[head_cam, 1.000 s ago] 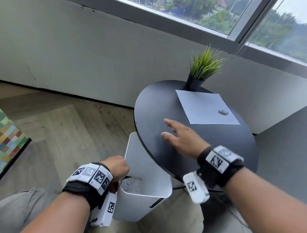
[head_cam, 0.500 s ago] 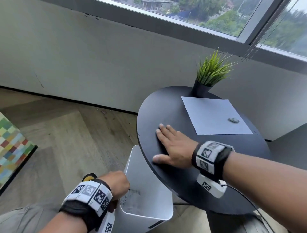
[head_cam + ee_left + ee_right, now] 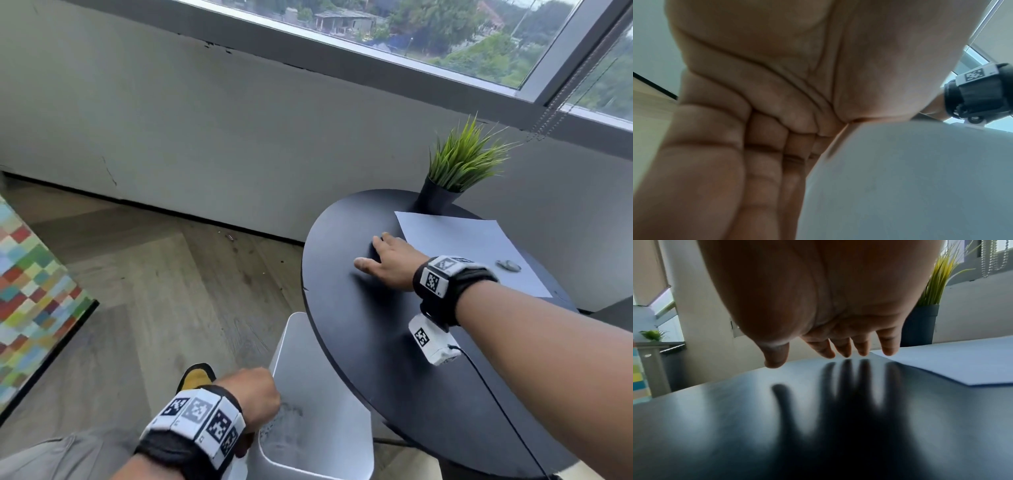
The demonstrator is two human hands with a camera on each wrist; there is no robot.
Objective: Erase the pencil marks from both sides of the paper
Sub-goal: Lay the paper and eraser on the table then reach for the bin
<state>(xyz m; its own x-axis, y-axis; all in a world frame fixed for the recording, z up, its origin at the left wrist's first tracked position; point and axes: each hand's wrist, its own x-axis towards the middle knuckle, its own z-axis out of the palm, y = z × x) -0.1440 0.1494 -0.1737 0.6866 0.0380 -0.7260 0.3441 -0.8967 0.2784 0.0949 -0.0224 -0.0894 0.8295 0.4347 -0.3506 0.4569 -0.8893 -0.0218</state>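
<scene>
With the right hand (image 3: 388, 265) flat, fingers (image 3: 888, 344) straight on the round black counter (image 3: 359, 308), sweep crumbs toward the edge above the white plastic bin (image 3: 318, 411) that the left hand (image 3: 253, 394) grips.

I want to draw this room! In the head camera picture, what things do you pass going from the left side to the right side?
Colourful checked thing → left hand → white bin → right hand → potted plant → small eraser on the paper.
</scene>
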